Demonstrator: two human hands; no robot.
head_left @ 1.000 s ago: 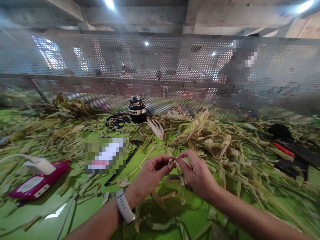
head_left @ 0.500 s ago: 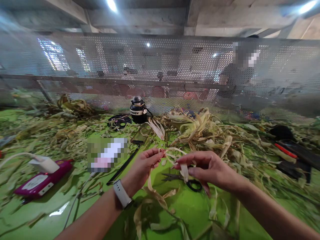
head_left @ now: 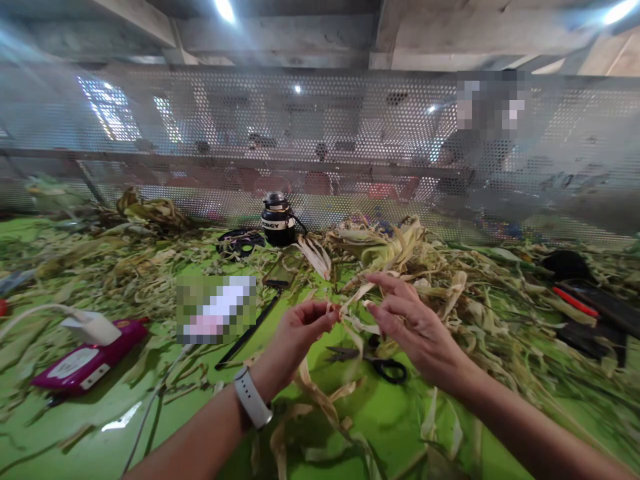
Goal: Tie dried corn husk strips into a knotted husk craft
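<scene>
My left hand (head_left: 311, 321), with a pale watch on its wrist, is closed in a pinch on thin corn husk strips (head_left: 354, 297). Loose ends spread out from its fingertips, some toward the right hand. My right hand (head_left: 407, 321) has its index finger stretched out and its fingers apart, close beside the strips. Whether a fingertip touches a strip I cannot tell. Below the hands, dark-handled scissors (head_left: 389, 371) lie on the green table (head_left: 195, 427), partly covered by husk. More curled dry husk strips (head_left: 320, 393) lie under the left hand.
Husk heaps (head_left: 385, 247) cover the far side before a perforated metal screen (head_left: 310, 120). A black jar (head_left: 278, 221) stands there. At left lie a magenta power strip (head_left: 90, 353) with a white charger (head_left: 91, 328) and a cable. Dark items with a red strip (head_left: 575, 302) lie right.
My right hand has risen and turned, its fingers spreading from the husk strip they held. A strip end now hangs nearer the left fingertips. My left hand keeps its pinch, shifted slightly right.
</scene>
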